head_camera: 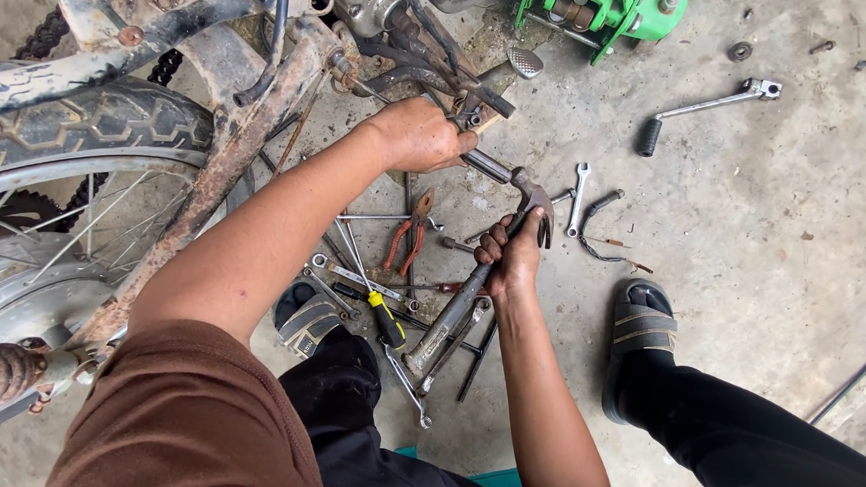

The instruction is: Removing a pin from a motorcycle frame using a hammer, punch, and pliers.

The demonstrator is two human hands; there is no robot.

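My left hand (419, 134) is closed on a dark metal rod (488, 166) that it holds against the underside of a rusty motorcycle frame (237, 145), beside the footrest bracket. My right hand (509, 254) grips a claw hammer (533, 197) close under its head, the head lying just below the rod's free end. The hammer's long grey handle (443, 323) runs down and left past my wrist. Both hands are greasy.
Loose tools lie on the concrete floor between my feet: red-handled pliers (405, 240), several spanners (577, 197), a yellow-handled screwdriver (388, 318). A kick-start lever (705, 108) lies right, a green stand (604, 0) at top. The rear wheel (59, 186) fills the left. My sandalled feet (641, 323) flank the tools.
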